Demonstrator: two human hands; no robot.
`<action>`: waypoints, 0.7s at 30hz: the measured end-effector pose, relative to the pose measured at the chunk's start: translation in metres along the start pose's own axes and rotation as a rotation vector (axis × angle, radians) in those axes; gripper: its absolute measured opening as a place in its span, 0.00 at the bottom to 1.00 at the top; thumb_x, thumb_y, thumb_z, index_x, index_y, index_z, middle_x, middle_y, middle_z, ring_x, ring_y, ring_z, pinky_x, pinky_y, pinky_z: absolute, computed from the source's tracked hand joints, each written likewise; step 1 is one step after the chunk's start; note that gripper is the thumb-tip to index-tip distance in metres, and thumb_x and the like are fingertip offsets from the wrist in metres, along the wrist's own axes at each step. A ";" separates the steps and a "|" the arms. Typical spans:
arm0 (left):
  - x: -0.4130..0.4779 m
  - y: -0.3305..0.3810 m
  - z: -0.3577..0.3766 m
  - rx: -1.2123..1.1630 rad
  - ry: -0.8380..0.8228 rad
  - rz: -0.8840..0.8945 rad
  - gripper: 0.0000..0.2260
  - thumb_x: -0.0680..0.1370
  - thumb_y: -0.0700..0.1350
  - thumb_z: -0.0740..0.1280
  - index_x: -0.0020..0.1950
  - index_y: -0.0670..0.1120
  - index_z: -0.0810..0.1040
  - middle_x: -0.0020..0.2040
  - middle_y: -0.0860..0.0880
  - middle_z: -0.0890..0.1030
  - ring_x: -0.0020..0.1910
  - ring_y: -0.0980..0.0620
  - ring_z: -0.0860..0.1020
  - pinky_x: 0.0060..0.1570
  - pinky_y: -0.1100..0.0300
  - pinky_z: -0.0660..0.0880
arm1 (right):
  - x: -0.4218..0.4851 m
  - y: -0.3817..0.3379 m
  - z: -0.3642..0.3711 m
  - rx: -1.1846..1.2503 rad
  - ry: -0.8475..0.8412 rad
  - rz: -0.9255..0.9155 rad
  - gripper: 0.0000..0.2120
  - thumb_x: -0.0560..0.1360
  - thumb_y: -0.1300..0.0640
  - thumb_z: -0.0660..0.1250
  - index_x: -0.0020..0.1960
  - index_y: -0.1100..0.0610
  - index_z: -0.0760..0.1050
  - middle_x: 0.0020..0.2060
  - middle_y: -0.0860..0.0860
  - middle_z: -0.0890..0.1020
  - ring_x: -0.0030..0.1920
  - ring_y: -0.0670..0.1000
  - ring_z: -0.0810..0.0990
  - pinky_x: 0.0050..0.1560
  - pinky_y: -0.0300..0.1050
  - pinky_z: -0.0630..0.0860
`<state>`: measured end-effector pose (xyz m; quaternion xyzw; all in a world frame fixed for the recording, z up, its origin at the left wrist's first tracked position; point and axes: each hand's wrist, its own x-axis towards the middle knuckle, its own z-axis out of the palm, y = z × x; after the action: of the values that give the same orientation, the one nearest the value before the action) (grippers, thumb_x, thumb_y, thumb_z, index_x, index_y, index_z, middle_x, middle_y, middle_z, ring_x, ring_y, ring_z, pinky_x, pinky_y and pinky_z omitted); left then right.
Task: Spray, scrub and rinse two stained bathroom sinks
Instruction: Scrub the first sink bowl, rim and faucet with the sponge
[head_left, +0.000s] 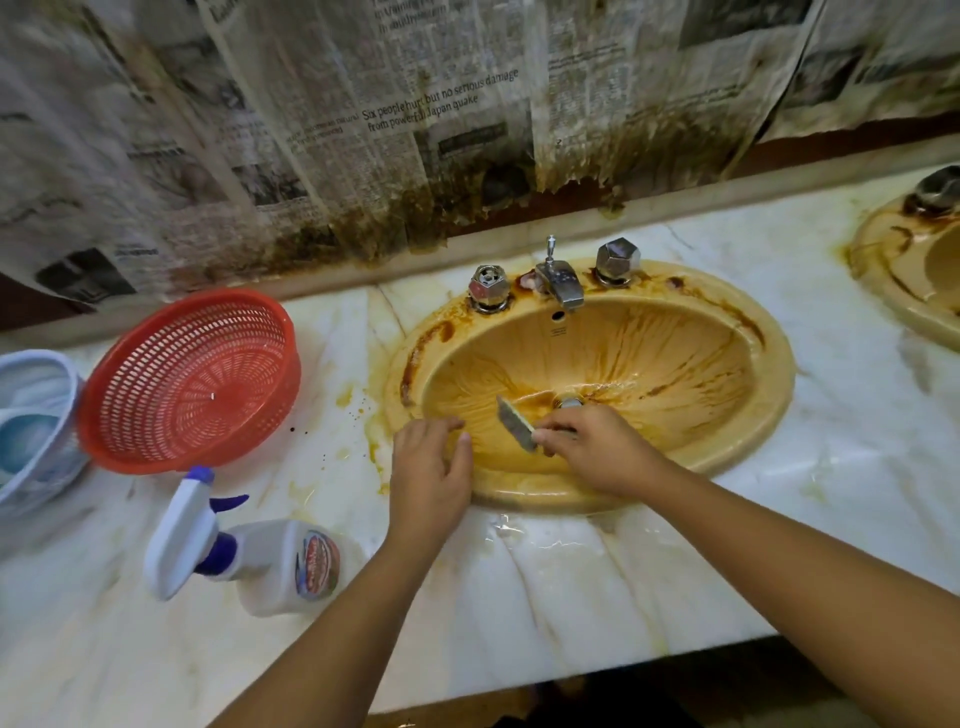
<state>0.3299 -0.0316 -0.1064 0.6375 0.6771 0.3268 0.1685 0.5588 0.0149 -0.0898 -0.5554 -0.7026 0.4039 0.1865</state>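
Ochre-stained ceramic sink (776, 364), oval, set in marble counter (571, 577); brown-orange film streaked over bowl, darker crust on back rim. Item in use: scrub pad (514, 423), grey, thin, flat, tilted on edge against near-left bowl wall, just beside drain (569, 401). Right hand (597, 452) pinches its lower end btw. fingers & thumb. Left hand (428, 467) rests on near rim, fingers relaxed, holding nothing. Handling est.: pad light, flexible, prob. wet & slick w/ cleaner; grip best across short end, firmly, so it won't fold or slip. Spray bottle (260, 561) lies on its side on counter, left of sink. Second sink (878, 265), far right, also stained.
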 end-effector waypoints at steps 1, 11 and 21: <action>-0.004 0.013 0.000 -0.036 -0.013 -0.019 0.09 0.83 0.47 0.65 0.57 0.47 0.83 0.53 0.52 0.82 0.56 0.49 0.75 0.57 0.61 0.68 | -0.006 -0.003 -0.002 0.070 0.017 -0.028 0.07 0.81 0.48 0.69 0.46 0.43 0.84 0.39 0.45 0.84 0.42 0.44 0.80 0.44 0.43 0.75; -0.025 0.122 0.027 -0.775 -0.313 -0.562 0.16 0.86 0.53 0.60 0.55 0.47 0.86 0.44 0.52 0.84 0.44 0.53 0.76 0.42 0.58 0.70 | -0.061 0.000 -0.010 0.397 0.361 -0.007 0.06 0.81 0.56 0.70 0.55 0.52 0.85 0.45 0.45 0.85 0.45 0.41 0.81 0.46 0.35 0.75; -0.042 0.172 0.039 -1.008 -0.145 -0.603 0.09 0.81 0.51 0.70 0.57 0.50 0.84 0.46 0.55 0.82 0.46 0.54 0.76 0.43 0.58 0.73 | -0.086 0.002 -0.035 0.484 0.527 0.006 0.07 0.79 0.53 0.72 0.55 0.49 0.86 0.48 0.43 0.84 0.47 0.41 0.82 0.49 0.36 0.77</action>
<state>0.4900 -0.0676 -0.0302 0.2789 0.5763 0.5014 0.5819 0.6119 -0.0529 -0.0539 -0.5825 -0.5127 0.4019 0.4861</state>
